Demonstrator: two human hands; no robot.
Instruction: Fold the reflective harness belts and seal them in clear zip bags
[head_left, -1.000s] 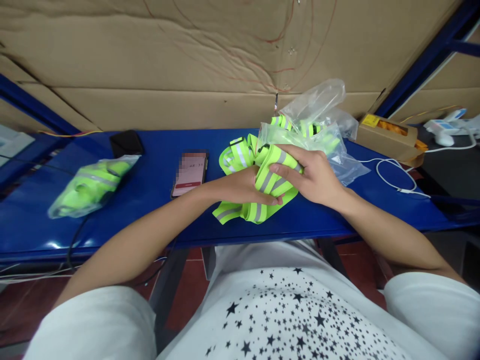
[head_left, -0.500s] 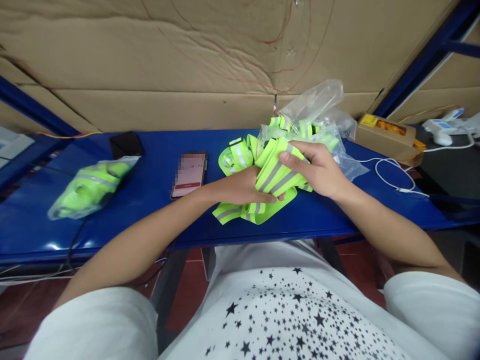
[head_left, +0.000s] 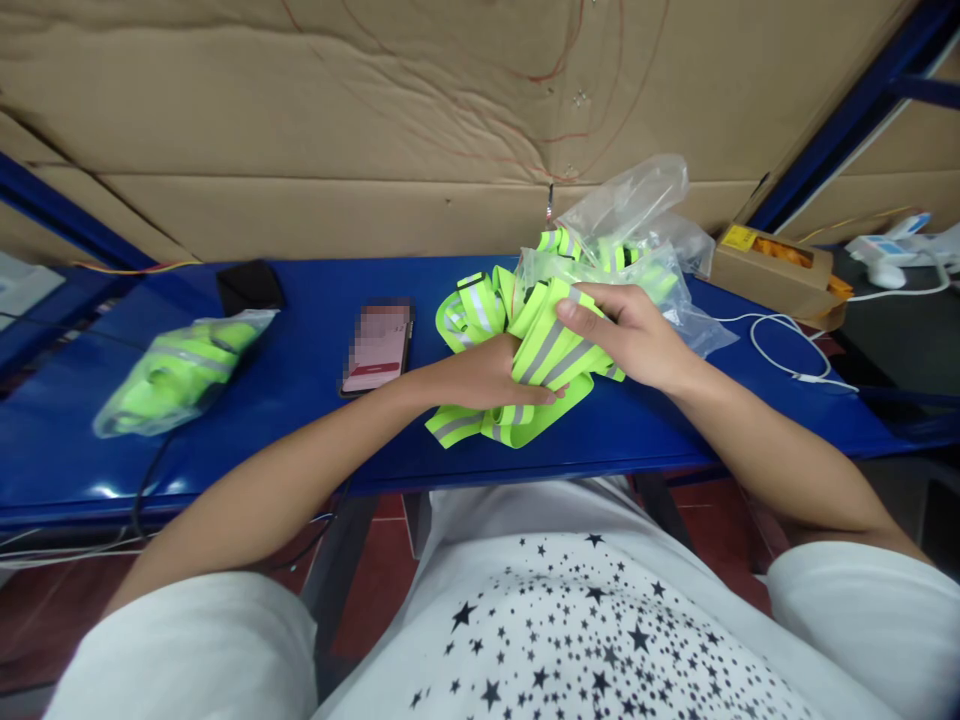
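Both my hands grip a folded bundle of yellow-green reflective strap (head_left: 559, 345) with grey stripes, held over the front of the blue table. My left hand (head_left: 502, 375) is wrapped round its lower left side, some fingers hidden beneath it. On the upper right, my right hand (head_left: 626, 330) pinches the folds, thumb on top. Loose strap ends hang under the bundle and touch the table. Just behind it lie more coils of strap (head_left: 474, 308) with a black buckle. A clear plastic bag (head_left: 637, 200) with more yellow-green straps sits behind my right hand.
On the blue table (head_left: 315, 290), a packed bag of yellow-green straps (head_left: 184, 372) lies at the left. Near it are a black wallet-like object (head_left: 250, 287) and a phone (head_left: 379, 345). At the right stand a cardboard box (head_left: 776, 275) and a white cable (head_left: 787, 350). Cardboard lines the back.
Almost nothing differs. Both hands keep the same grip on the strap bundle, and the whole view has shifted very slightly.
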